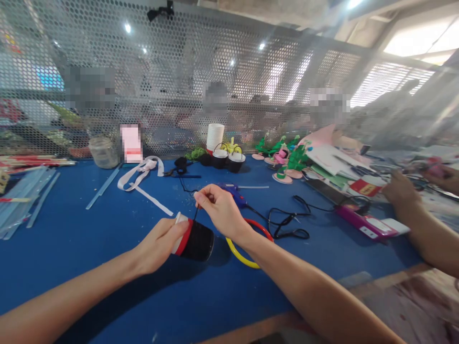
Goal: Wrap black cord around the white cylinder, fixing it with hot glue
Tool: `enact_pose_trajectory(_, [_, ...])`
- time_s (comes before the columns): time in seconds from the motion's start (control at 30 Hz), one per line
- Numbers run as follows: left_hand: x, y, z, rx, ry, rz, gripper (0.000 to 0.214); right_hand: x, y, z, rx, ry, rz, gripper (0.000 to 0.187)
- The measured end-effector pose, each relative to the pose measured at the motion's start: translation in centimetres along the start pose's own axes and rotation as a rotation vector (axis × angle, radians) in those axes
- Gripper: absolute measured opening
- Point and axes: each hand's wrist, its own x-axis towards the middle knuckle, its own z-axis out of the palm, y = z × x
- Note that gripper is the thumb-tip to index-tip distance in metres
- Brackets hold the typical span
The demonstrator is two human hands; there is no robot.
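Observation:
My left hand (161, 242) grips a paper cup (197, 241) by its white rim end. The cup lies tilted on its side above the table, its lower part wrapped in black with a red band. Just above it, my right hand (218, 208) pinches a thin black cord (195, 213) between thumb and fingertips. One stretch of the cord runs down to the cup's side; another trails back toward a small black ball of yarn (181, 165). Behind my right hand lies a blue glue gun (233, 193). A red and yellow ring (247, 262) lies partly under my right forearm.
White ribbon (132, 184) and glue sticks (36, 200) lie to the left, near a clear jar (103, 152). Farther back stand stacked white cups (215, 136) and two handled black cups (235, 162). Rightward are green craft pieces (297, 160), a purple power strip (364, 223) and another person's hand (401, 191).

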Motion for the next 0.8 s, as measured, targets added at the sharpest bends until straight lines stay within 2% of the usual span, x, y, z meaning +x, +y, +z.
enact_pose_trajectory(0.6, [-0.38,-0.06,-0.21,0.189,-0.086,0.189,0.033,-0.14,-0.01,0.47,-0.049,-0.109,0.073,0.015])
enact_pose_trajectory(0.8, [-0.35,-0.36,-0.38,0.267,-0.058,0.275,0.034,-0.35,-0.12,0.59,-0.118,-0.170,0.091,0.015])
